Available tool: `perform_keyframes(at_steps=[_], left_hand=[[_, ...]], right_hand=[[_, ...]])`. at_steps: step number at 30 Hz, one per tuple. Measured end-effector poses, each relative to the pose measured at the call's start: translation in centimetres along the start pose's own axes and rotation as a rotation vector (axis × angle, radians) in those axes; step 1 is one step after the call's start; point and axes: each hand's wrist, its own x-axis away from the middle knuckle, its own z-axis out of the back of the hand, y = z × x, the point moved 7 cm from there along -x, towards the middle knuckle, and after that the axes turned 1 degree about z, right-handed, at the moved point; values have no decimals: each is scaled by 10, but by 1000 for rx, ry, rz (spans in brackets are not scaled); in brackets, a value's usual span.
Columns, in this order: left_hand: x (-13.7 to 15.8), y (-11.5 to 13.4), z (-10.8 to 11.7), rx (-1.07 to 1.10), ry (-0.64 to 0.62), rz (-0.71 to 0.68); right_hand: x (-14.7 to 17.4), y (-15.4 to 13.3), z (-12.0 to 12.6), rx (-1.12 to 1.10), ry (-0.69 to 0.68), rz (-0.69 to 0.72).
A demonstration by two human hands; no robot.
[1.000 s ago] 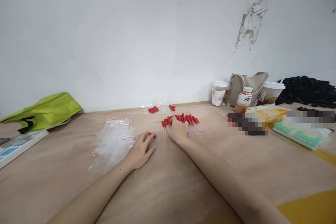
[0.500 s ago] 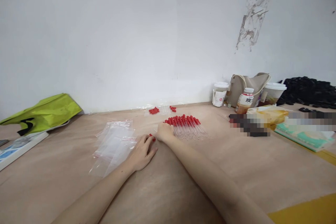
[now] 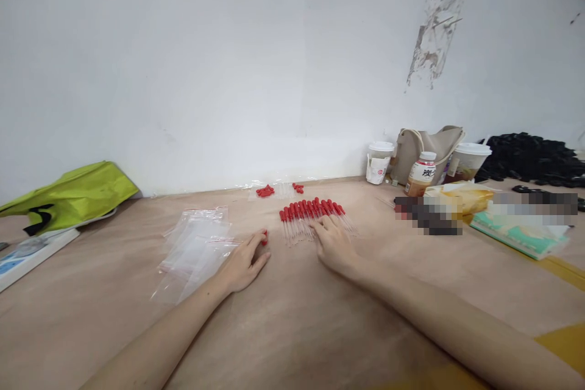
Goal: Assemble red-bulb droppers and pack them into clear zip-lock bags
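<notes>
Droppers (image 3: 296,212) with red rubber bulbs and thin clear tubes lie side by side in a row on the brown paper, bulbs toward the wall. Over the right part of their tubes rests my right hand (image 3: 336,247), its fingers bent but apart and their tips touching the row. My left hand (image 3: 242,262) lies left of the row with a red rubber bulb (image 3: 264,237) at its fingertips, the thumb held away from it. Beside that hand, partly under it, clear zip bags (image 3: 192,250) with red seams are spread in a loose pile.
Loose red bulbs (image 3: 265,191) lie on clear plastic by the wall. A yellow-green bag (image 3: 86,192) and a power strip (image 3: 36,256) are at left. At right stand a paper cup (image 3: 379,164), a bottle (image 3: 421,175), a grey bag, a drink cup and a tissue pack (image 3: 516,234).
My right hand has moved from the left end of the dropper row to the right, onto the tubes, uncovering the left-end droppers. My left hand has stayed by the bulb. The view shifted slightly.
</notes>
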Motion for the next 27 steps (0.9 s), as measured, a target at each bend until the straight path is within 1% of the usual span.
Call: perform_keyframes(at_steps=[2, 4, 7, 10, 12, 14, 17, 19, 22, 24, 27], left_hand=[[-2, 2, 1, -11, 3, -19], [-6, 4, 1, -25, 21, -39], [-18, 4, -2, -40, 56, -41], [-33, -1, -6, -52, 87, -5], [-37, -4, -5, -48, 125, 31], [-32, -3, 0, -40, 177, 72], [-10, 7, 9, -21, 217, 90], [8, 21, 9, 56, 166, 52], [27, 37, 7, 174, 103, 41], [31, 44, 5, 214, 72, 37], [29, 49, 5, 171, 64, 28]], right_hand=[[15, 6, 2, 9, 30, 77], [24, 7, 3, 19, 44, 118], [27, 4, 4, 5, 68, 122], [28, 0, 5, -54, 83, 144], [30, -2, 7, -95, 97, 153], [32, -3, 10, -136, 115, 148], [37, -12, 14, -206, 120, 178], [40, -22, 16, -244, 100, 235], [43, -36, 18, -290, 63, 307], [44, -42, 19, -311, 46, 331], [44, -44, 20, -323, 47, 337]])
